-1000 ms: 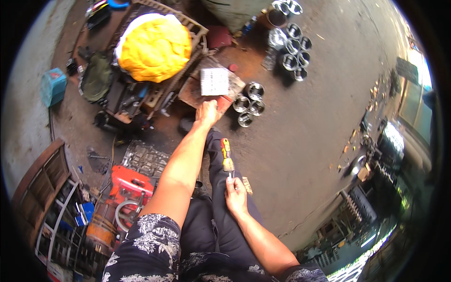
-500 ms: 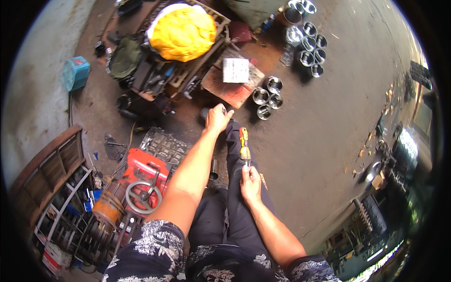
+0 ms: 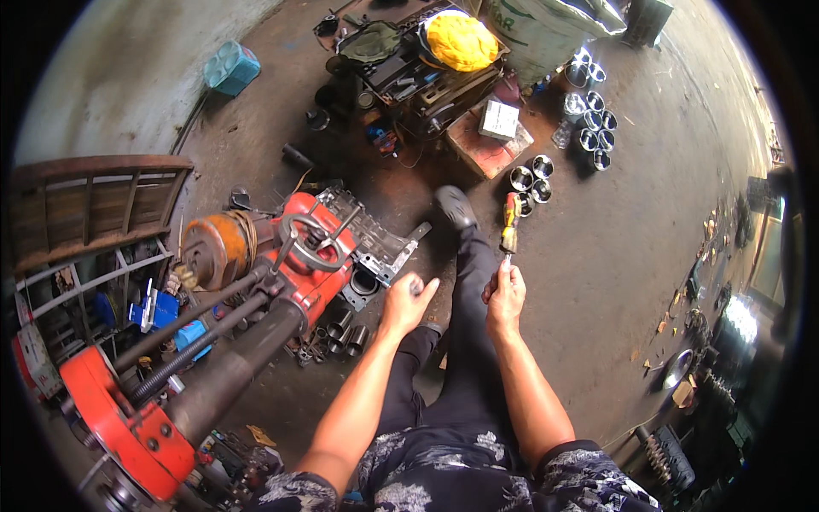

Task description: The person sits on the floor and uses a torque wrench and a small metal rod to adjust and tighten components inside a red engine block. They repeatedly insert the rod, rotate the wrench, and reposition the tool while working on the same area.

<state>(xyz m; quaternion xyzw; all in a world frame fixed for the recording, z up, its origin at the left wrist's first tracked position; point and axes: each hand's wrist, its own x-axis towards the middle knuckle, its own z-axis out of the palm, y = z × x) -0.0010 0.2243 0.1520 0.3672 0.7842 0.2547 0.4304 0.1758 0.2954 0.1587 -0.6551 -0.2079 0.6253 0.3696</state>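
I see the person's two hands apart, both right of the red machine (image 3: 320, 290): the left hand (image 3: 405, 307), nearer it, curls round a small grey piece (image 3: 416, 288), mostly hidden from me, while the right hand (image 3: 505, 303), farther from the machine, pinches the metal shank of a yellow-and-red-handled tool (image 3: 511, 224), its handle pointing away from the body. Just right of the machine lies a metal engine block (image 3: 375, 239); well beyond it, off to the right, a white box (image 3: 499, 119) sits on a low reddish block (image 3: 485, 160).
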